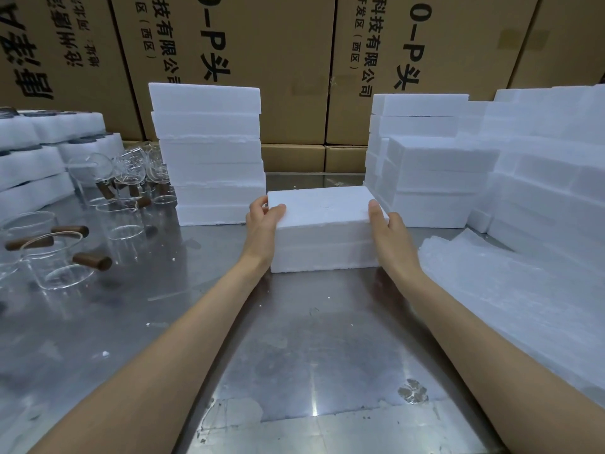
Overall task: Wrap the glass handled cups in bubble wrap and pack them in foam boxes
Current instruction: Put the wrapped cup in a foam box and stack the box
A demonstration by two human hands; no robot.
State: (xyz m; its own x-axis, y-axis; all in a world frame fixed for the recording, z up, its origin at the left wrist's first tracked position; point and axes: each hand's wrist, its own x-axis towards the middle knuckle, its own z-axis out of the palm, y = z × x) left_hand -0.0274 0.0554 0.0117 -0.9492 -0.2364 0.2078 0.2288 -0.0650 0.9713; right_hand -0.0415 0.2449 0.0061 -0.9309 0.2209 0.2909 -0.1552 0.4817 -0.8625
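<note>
- The foam box (322, 224) lies closed on the steel bench (294, 355), near the bench's far edge and midway between its left and right sides, with its long axis running left to right across the person's front.
- The left hand (262, 224) grips the box's left end, thumb curled over the top corner and fingers behind the end wall.
- The right hand (388, 229) presses against the right end; its thumb lies along the top edge, and the fingers are hidden behind the box, so how far they curl I cannot tell.
- Both hands sit at opposite short ends, equally near, so the box is held along its length, and either a lift or a slide would go evenly.
- A seam shows along the front face, halfway up; I judge it as lid meeting base.
- The left foam stack (209, 152) stands just beside the box's far left corner, and the right foam stack (435, 178) just beside its right end.
- The glass handled cups (98, 224) stand well apart, toward the bench's left edge.
- Bubble wrap (510, 290) lies along the right edge, nearer the right hand.
</note>
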